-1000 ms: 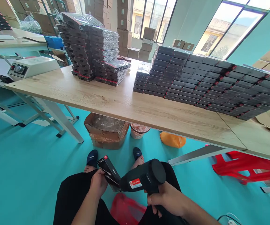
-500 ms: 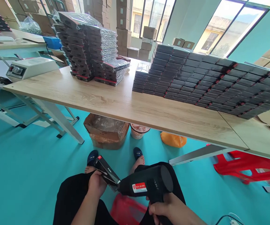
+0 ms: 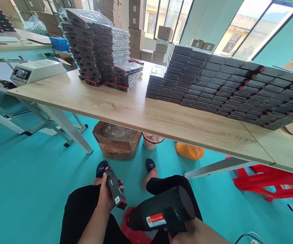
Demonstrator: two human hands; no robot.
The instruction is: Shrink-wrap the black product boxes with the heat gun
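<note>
My left hand (image 3: 107, 194) is closed around a slim black box (image 3: 115, 187) with a red corner and a small white code label at its near end. The box tilts over my lap, its printed side up. In my right hand (image 3: 187, 230) I grip the handle of a black heat gun (image 3: 159, 210) bearing a red and white label. The gun's nozzle points left, a little below and right of the box, apart from it. Part of my right hand is hidden behind the gun body.
A wooden table (image 3: 126, 113) stands ahead, carrying wrapped black boxes (image 3: 90, 47) at left and a wide stack of black boxes (image 3: 222, 84) at right. Below are a carton (image 3: 118, 149), a waste bin (image 3: 150, 144), an orange bag (image 3: 189, 150) and red stools (image 3: 270, 183).
The heat gun has moved slightly down and right, away from the box. My left hand has turned the box, so its labelled end faces me more.
</note>
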